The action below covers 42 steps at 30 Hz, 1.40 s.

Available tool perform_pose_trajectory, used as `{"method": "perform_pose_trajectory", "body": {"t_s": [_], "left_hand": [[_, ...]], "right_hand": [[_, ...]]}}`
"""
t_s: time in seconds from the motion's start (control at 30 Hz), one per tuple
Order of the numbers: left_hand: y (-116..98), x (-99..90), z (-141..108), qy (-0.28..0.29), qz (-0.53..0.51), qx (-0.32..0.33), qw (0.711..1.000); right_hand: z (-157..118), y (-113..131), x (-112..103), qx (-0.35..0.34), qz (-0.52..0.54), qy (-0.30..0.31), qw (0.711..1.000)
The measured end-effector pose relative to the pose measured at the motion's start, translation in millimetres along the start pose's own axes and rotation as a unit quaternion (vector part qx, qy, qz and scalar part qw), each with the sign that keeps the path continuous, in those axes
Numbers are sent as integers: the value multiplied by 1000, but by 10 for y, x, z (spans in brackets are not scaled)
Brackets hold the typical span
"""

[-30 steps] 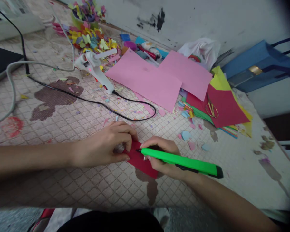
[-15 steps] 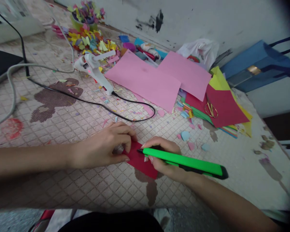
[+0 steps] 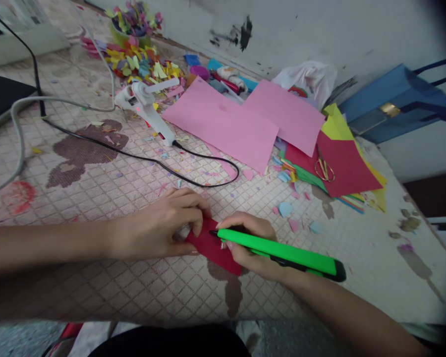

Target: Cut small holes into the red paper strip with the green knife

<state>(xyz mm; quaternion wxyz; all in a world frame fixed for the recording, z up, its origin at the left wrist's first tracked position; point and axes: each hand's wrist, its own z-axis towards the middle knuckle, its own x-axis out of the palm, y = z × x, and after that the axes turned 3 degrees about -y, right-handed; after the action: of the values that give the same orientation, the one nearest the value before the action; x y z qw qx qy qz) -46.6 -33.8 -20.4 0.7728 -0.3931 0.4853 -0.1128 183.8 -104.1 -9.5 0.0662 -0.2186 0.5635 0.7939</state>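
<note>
A small piece of red paper [image 3: 221,255] lies on the quilted cloth in front of me. My left hand [image 3: 178,220] pins its left end, thumb at the near edge and bent fingers at the far edge. My right hand [image 3: 250,238] grips a long bright green tool [image 3: 282,249] near its front, much as one holds a pen. Its narrow black tip [image 3: 213,233] is at the paper's surface; whether it touches I cannot tell. The tool's black-capped rear end extends over my right forearm. Its exact kind is unclear.
Beyond my hands lie a white glue gun [image 3: 148,111] with a black cord [image 3: 204,185] and pink sheets [image 3: 226,126]. Golden scissors [image 3: 324,169] rest on coloured paper [image 3: 351,166] at right. Paper cut-outs [image 3: 141,62] are heaped at the back; scraps are scattered around.
The green tool has shifted slightly left, its rear end swinging a little lower. My left hand stays on the red paper almost without moving.
</note>
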Motion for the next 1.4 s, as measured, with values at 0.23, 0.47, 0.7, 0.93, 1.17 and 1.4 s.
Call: {"method": "perform_pose_trajectory", "body": {"t_s": [0.23,0.47,0.7,0.93,1.17,1.4], "left_hand": [[15,10,-13,-4,4,7,1000],[6,5,-14,1,7,6,1000],[5,12,-6,-4,3,4,1000],[-5,12,-2,-7,8,6,1000],[-10,6,-9,0,2,1,1000],[-10,19,-11,-18,14,9,1000]], "right_hand": [[13,26,-5,-6,-16,1,1000],[25,47,7,-21,-44,0,999],[-29,9,42,-36,-62,17,997],[-15,4,24,28,24,-10,999],[12,32,32,43,34,-10,998],[41,56,16,84,67,-47,993]]}}
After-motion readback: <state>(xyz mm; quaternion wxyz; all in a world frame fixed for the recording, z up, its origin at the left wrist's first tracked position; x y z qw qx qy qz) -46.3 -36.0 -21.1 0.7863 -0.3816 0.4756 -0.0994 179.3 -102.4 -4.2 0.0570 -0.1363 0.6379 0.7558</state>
